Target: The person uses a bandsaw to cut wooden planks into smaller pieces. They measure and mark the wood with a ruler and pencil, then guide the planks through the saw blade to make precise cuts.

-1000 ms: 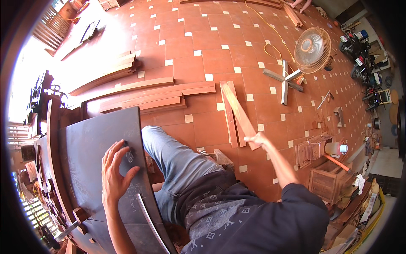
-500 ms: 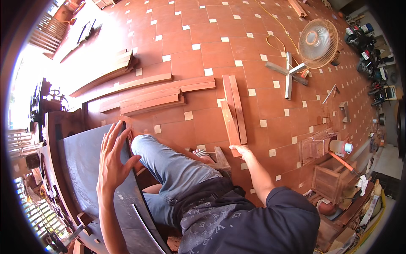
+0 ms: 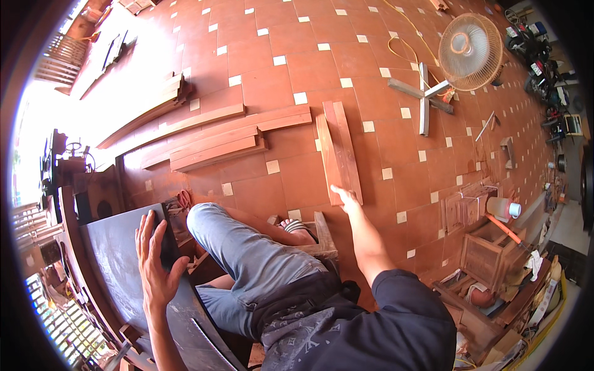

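Observation:
My left hand [image 3: 156, 263] is over the smooth dark tabletop [image 3: 114, 247] of the machine on my left. Its fingers are stretched out and the thumb stands apart; nothing is in it. On my right, my right hand [image 3: 347, 199] reaches down to the near end of a reddish wooden board [image 3: 327, 154], fingers extended and not wrapped round it. This board lies on the tiled floor alongside other long boards [image 3: 344, 148]. Whether the fingertips touch the wood I cannot tell.
More boards [image 3: 216, 145] lie farther left on the floor. A fan [image 3: 470, 52] on a cross-shaped base stands at the far right, its yellow cord [image 3: 408, 46] trailing. Small wooden frames [image 3: 489, 253] and an orange-handled tool [image 3: 502, 229] are at right. My sandalled foot [image 3: 296, 232] is near a wooden stool [image 3: 323, 238].
The board in my right hand has been laid down beside the other boards, and the fingers have loosened from it. My left hand has lowered slightly over the tabletop. The view has shifted a little.

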Action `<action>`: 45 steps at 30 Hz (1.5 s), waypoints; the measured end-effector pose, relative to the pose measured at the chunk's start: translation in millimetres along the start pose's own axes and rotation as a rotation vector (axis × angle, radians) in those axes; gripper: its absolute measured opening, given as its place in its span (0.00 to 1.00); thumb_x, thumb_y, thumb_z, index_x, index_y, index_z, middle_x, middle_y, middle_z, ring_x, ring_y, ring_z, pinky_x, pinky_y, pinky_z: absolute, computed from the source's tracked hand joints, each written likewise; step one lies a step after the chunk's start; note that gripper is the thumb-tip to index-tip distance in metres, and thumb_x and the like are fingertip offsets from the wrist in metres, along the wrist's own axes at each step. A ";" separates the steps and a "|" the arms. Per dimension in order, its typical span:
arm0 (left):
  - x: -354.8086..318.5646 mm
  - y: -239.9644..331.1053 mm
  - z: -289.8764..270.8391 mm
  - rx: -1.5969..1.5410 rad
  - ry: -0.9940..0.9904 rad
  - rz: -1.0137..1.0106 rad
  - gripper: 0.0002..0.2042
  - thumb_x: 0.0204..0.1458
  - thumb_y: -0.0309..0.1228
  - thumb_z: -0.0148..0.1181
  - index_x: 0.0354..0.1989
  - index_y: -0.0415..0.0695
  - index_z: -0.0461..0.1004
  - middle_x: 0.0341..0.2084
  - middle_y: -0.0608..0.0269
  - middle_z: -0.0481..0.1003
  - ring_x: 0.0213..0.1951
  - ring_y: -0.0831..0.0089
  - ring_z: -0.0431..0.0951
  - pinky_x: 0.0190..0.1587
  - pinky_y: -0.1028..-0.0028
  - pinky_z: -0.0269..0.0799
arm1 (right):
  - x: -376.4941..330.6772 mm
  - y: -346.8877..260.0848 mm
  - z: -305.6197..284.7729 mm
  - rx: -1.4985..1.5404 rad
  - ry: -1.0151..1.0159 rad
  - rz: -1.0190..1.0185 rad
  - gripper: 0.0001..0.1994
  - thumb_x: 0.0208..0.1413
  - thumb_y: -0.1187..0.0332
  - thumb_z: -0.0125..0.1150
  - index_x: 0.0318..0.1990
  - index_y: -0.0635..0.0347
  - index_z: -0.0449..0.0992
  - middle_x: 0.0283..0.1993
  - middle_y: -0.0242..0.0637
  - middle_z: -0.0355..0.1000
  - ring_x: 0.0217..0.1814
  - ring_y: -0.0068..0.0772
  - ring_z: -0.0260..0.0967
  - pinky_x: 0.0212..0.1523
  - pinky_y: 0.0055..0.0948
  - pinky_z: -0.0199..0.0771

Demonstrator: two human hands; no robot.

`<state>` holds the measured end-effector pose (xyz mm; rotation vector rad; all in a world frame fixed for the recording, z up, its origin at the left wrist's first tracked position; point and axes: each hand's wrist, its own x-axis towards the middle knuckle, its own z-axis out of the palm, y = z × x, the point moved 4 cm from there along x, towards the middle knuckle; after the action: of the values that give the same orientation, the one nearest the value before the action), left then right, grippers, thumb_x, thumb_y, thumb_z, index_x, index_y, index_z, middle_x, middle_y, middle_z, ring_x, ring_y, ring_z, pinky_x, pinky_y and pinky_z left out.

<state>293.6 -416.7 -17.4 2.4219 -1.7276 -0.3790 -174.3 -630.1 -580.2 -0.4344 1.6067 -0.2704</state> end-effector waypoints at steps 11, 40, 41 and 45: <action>-15.4 -1.3 14.2 0.051 0.059 0.024 0.45 0.63 0.64 0.62 0.79 0.40 0.65 0.81 0.36 0.58 0.83 0.41 0.53 0.83 0.41 0.38 | 14.2 64.6 -13.8 0.766 0.621 0.147 0.23 0.59 0.72 0.72 0.60 0.67 0.76 0.64 0.44 0.77 0.65 0.43 0.77 0.62 0.43 0.83; -374.2 109.3 51.8 -0.068 0.531 -0.835 0.35 0.56 0.56 0.75 0.67 0.48 0.79 0.73 0.54 0.72 0.78 0.50 0.65 0.82 0.36 0.43 | -606.2 -258.2 559.6 -0.894 -1.106 -1.874 0.11 0.71 0.67 0.67 0.50 0.68 0.85 0.42 0.44 0.85 0.44 0.32 0.82 0.48 0.32 0.81; -383.2 117.9 58.5 -0.038 0.543 -0.904 0.35 0.57 0.58 0.73 0.67 0.48 0.79 0.72 0.55 0.73 0.77 0.53 0.66 0.82 0.35 0.41 | -625.2 -229.4 590.9 -0.950 -1.144 -1.912 0.11 0.70 0.68 0.67 0.50 0.68 0.85 0.43 0.49 0.85 0.46 0.38 0.84 0.49 0.36 0.82; -398.1 132.3 87.7 -0.063 0.608 -1.122 0.35 0.56 0.60 0.72 0.67 0.51 0.80 0.70 0.56 0.75 0.77 0.52 0.67 0.82 0.32 0.34 | -700.6 -121.0 691.7 -1.111 -1.237 -2.317 0.18 0.66 0.61 0.72 0.56 0.65 0.83 0.54 0.49 0.83 0.59 0.56 0.81 0.62 0.47 0.80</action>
<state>25.9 -82.0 -18.8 2.7754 -0.0442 0.2069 555.0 -376.2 42.3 -2.4952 -0.8008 -0.5364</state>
